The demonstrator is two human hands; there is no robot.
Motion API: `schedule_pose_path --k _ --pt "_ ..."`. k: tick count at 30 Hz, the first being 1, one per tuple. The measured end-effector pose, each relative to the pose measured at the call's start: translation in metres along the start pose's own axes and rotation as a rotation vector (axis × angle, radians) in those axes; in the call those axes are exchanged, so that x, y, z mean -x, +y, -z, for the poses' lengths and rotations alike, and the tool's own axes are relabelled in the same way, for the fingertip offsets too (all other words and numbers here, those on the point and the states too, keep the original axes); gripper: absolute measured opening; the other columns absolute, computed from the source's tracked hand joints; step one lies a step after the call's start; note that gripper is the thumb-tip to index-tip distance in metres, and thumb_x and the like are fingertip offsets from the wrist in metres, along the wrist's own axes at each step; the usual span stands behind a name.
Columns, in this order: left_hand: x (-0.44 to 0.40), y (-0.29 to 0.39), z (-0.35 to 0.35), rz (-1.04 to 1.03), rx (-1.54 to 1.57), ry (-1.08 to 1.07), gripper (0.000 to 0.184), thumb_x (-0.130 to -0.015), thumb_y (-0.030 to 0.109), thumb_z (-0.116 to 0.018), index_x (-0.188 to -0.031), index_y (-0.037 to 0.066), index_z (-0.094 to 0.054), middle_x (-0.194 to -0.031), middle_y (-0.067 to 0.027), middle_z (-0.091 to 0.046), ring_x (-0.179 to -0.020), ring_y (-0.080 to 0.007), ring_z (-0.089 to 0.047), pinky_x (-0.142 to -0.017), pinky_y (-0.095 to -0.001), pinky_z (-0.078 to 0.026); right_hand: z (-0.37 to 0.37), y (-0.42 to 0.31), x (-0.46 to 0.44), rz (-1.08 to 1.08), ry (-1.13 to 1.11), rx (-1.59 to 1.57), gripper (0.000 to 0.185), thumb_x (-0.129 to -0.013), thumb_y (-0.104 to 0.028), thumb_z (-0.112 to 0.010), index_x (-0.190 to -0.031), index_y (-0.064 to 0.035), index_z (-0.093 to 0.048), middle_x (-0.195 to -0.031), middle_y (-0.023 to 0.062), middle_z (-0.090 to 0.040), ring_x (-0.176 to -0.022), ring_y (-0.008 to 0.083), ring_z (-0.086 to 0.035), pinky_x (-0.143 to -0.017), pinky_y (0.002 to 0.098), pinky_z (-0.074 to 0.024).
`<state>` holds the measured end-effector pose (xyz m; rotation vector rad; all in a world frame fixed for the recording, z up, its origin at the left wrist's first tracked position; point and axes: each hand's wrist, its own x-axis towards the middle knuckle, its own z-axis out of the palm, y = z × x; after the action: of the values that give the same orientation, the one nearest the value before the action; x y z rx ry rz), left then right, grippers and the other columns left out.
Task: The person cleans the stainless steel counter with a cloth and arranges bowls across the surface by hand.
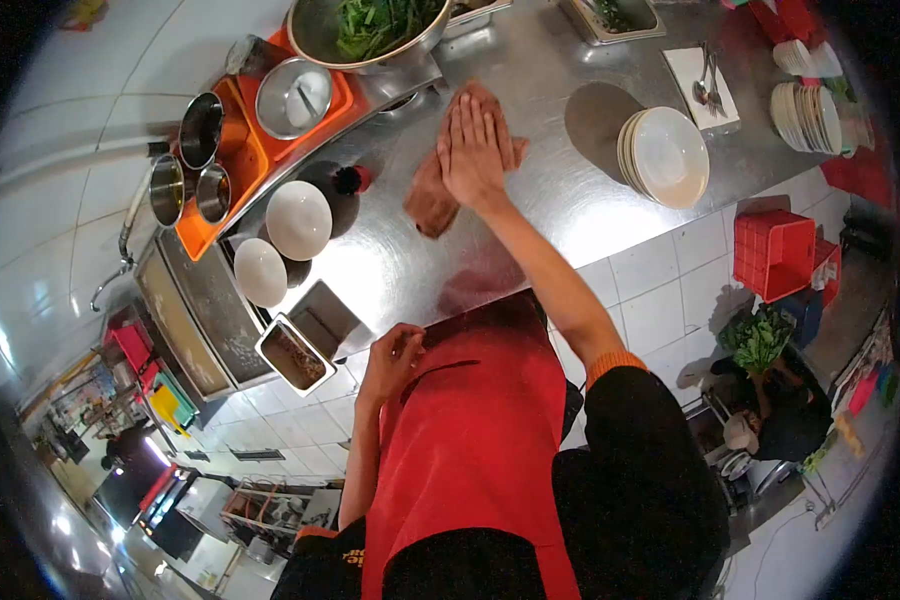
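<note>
On the steel counter [530, 180], my right hand [470, 155] lies flat on a crumpled brown cloth [432, 195], pressing it down with outstretched fingers. The cloth sticks out on both sides of the palm. My left hand [392, 362] hovers by the counter's front edge, in front of the red apron [470, 430]. Its fingers are loosely bent and apart, and I see nothing in them. A small dark red-capped bottle or jar [351, 180] stands left of the cloth. To the right is a stack of white bowls [670, 158].
Two white bowls [298, 220] and a rectangular container of dark food [296, 357] are at left. Orange trays [232, 140] hold metal pots. A large bowl of greens [370, 62] stands at the back. Spoons [712, 88] lie on a white cloth. A co-worker [795, 410] holds leafy vegetables [760, 340].
</note>
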<state>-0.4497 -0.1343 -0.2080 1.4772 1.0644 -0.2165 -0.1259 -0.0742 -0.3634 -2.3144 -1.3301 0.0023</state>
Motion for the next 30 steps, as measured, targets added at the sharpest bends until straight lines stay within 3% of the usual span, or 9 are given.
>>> schedule_pose_path --k 5,7,11,15,17,19,21,25,30 --pt "0.007 -0.026 -0.002 0.051 0.006 0.04 0.024 -0.102 0.023 -0.06 -0.115 0.003 -0.066 -0.081 -0.0031 -0.068 -0.073 -0.0086 -0.063 -0.06 -0.0244 -0.051 -0.005 0.04 -0.072 -0.083 0.095 0.11 0.062 -0.104 -0.031 -0.034 -0.151 0.009 -0.033 -0.163 0.0232 -0.022 -0.153 0.037 -0.016 -0.125 0.0495 -0.0081" --pt "0.009 -0.022 -0.001 0.087 -0.069 0.011 0.023 -0.104 0.02 -0.056 -0.116 0.003 -0.065 -0.084 -0.0055 -0.07 -0.073 -0.0096 -0.065 -0.062 -0.0271 -0.054 0.007 0.045 -0.096 -0.152 -0.06 0.351 0.063 -0.104 -0.031 -0.035 -0.153 0.0069 -0.028 -0.164 0.0221 -0.021 -0.153 0.0345 -0.017 -0.125 0.0485 -0.0098" --pt "0.009 -0.02 -0.009 0.051 -0.064 -0.034 0.024 -0.104 0.02 -0.055 -0.118 0.003 -0.064 -0.083 -0.0051 -0.069 -0.075 -0.0097 -0.064 -0.064 -0.0259 -0.053 -0.01 0.057 -0.099 -0.157 -0.014 0.294 0.062 -0.104 -0.031 -0.035 -0.155 0.0025 -0.028 -0.166 0.0172 -0.019 -0.154 0.0305 -0.013 -0.126 0.0459 -0.0078" --pt "-0.002 -0.021 -0.012 0.063 -0.078 -0.082 0.024 -0.104 0.018 -0.056 -0.12 0.002 -0.064 -0.084 -0.0036 -0.067 -0.075 -0.0079 -0.061 -0.065 -0.0245 -0.051 0.01 0.068 -0.052 -0.17 -0.011 0.222 0.061 -0.105 -0.032 -0.035 -0.154 0.0025 -0.03 -0.165 0.0176 -0.022 -0.154 0.0299 -0.013 -0.127 0.0451 -0.0072" --pt "-0.009 -0.024 -0.018 0.058 -0.061 -0.079 0.023 -0.104 0.018 -0.056 -0.119 0.002 -0.063 -0.083 -0.003 -0.066 -0.073 -0.0075 -0.06 -0.063 -0.0247 -0.05 0.016 0.082 -0.005 -0.267 0.187 0.011 0.059 -0.104 -0.03 -0.038 -0.152 0.0028 -0.033 -0.162 0.0189 -0.027 -0.153 0.0315 -0.02 -0.126 0.0463 -0.0106" --pt "-0.018 -0.02 -0.024 0.028 -0.037 -0.143 0.023 -0.104 0.017 -0.054 -0.118 0.002 -0.064 -0.08 -0.0023 -0.065 -0.07 -0.0072 -0.056 -0.06 -0.0253 -0.047 0.046 0.088 0.039 -0.324 0.18 -0.052 0.058 -0.104 -0.028 -0.041 -0.151 0.0033 -0.034 -0.16 0.0207 -0.03 -0.151 0.0343 -0.023 -0.125 0.048 -0.0133" --pt "-0.026 0.001 -0.03 0.022 -0.037 -0.191 0.022 -0.105 0.017 -0.054 -0.117 0.002 -0.064 -0.079 -0.0023 -0.065 -0.069 -0.0071 -0.055 -0.06 -0.0252 -0.046 0.069 0.094 0.083 -0.407 0.061 0.016 0.059 -0.103 -0.027 -0.043 -0.152 0.0043 -0.033 -0.16 0.0214 -0.029 -0.151 0.0356 -0.023 -0.124 0.0491 -0.0144" --pt "-0.041 0.017 -0.033 -0.071 -0.054 -0.248 0.023 -0.106 0.019 -0.051 -0.117 0.003 -0.064 -0.079 -0.0031 -0.064 -0.069 -0.0084 -0.056 -0.062 -0.025 -0.047 0.104 0.116 0.168 -0.478 0.108 0.101 0.06 -0.106 -0.031 -0.036 -0.154 0.0043 -0.03 -0.162 0.0255 -0.024 -0.152 0.0385 -0.018 -0.124 0.0501 -0.012" --pt "-0.052 0.022 -0.026 -0.079 -0.018 -0.229 0.026 -0.107 0.021 -0.049 -0.12 0.003 -0.062 -0.083 -0.0042 -0.066 -0.071 -0.0089 -0.058 -0.065 -0.0258 -0.049 0.112 0.128 0.182 -0.635 0.162 0.17 0.062 -0.107 -0.034 -0.032 -0.153 0.0085 -0.028 -0.162 0.0291 -0.02 -0.152 0.0421 -0.015 -0.123 0.0534 -0.0105"
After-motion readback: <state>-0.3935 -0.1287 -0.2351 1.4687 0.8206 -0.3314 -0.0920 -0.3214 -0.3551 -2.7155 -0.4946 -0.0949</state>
